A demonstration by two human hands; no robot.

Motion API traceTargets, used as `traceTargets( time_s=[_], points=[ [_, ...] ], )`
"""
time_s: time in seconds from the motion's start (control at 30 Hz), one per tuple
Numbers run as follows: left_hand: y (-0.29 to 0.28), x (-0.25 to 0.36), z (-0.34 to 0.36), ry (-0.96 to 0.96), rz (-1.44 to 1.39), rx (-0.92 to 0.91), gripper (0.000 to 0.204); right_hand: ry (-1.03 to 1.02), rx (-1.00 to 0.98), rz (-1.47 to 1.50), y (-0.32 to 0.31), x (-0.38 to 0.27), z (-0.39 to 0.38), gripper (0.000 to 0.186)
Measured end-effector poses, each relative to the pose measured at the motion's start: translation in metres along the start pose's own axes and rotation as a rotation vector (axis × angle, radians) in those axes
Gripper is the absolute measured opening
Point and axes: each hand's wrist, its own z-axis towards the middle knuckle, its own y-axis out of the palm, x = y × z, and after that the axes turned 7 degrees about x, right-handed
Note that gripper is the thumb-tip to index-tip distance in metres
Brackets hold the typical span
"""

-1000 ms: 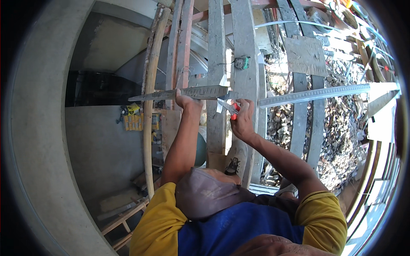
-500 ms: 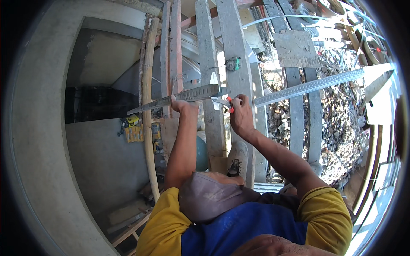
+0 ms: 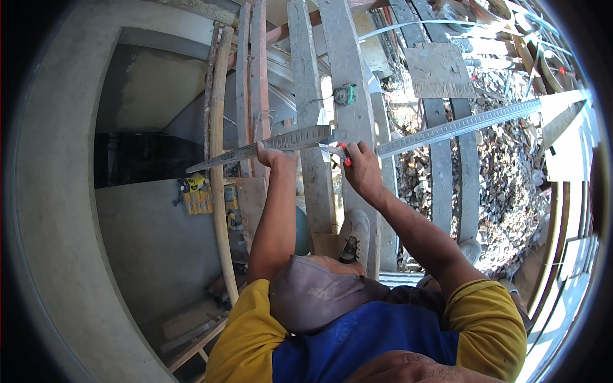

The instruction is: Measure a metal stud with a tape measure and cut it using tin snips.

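My left hand (image 3: pixel 274 156) grips the shorter length of the ribbed metal strip (image 3: pixel 268 145) across the scaffold planks (image 3: pixel 348 96), while my right hand (image 3: pixel 361 169) is closed on red-handled snips (image 3: pixel 338 153) at the cut. I judge steady support keeps the cut straight. Beside the planks is open drop, so there's little room to shift

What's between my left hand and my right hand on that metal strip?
In the head view, a short stretch of the metal strip over a grey plank lies between left hand and right hand.
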Motion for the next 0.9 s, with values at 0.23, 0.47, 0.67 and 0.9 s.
traceTargets(
  time_s=[0.23, 0.47, 0.67, 0.9],
  points=[
    [-0.005, 0.003, 0.009, -0.030, 0.009, -0.035, 0.069, 0.135, -0.188, 0.043, -0.017, -0.017, 0.012, 0.027],
    [0.004, 0.007, 0.002, 0.011, -0.018, -0.047, 0.058, -0.049, -0.397, 0.278, -0.005, 0.039, -0.030, 0.048],
    [-0.015, 0.006, 0.015, 0.004, 0.008, 0.031, 0.035, -0.046, -0.752, 0.160, -0.008, 0.084, -0.046, 0.068],
    [-0.039, -0.010, 0.033, -0.161, 0.089, 0.109, 0.024, -0.207, -0.810, -0.191, 0.035, 0.097, -0.067, 0.058]
  ],
)
